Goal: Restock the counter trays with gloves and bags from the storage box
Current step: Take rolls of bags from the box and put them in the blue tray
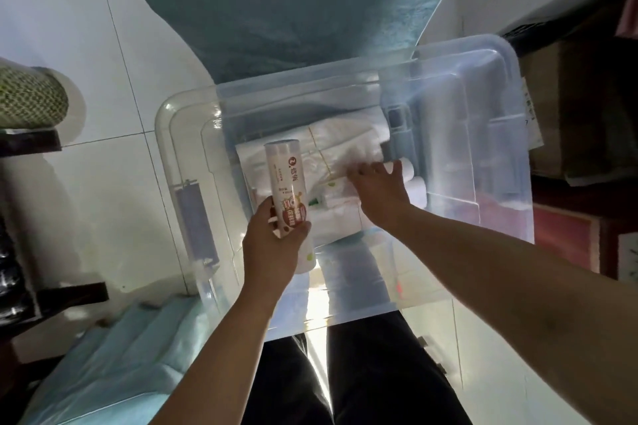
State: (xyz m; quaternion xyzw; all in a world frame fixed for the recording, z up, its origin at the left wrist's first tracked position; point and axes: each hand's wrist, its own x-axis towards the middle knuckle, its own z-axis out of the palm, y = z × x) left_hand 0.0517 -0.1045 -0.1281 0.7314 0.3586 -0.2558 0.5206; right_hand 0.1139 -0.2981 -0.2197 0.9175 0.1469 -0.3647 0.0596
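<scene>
A clear plastic storage box (193, 217) stands on the floor below me, with its clear lid (483, 148) lying across its right side. My left hand (272, 252) holds a white roll of bags (286, 183) with red print, lifted above the box. My right hand (379, 188) reaches down into the box, fingers spread over flat white packs of bags or gloves (341, 148). Two small white rolls (414, 179) lie just right of that hand. Whether the right hand grips anything is hidden.
White floor tiles (114, 79) lie to the left. A teal cloth (293, 3) hangs behind the box. A dark shelf holds a green-patterned roll (31, 97) at far left. Cardboard boxes (569, 107) crowd the right. Light blue packs (114, 352) lie at bottom left.
</scene>
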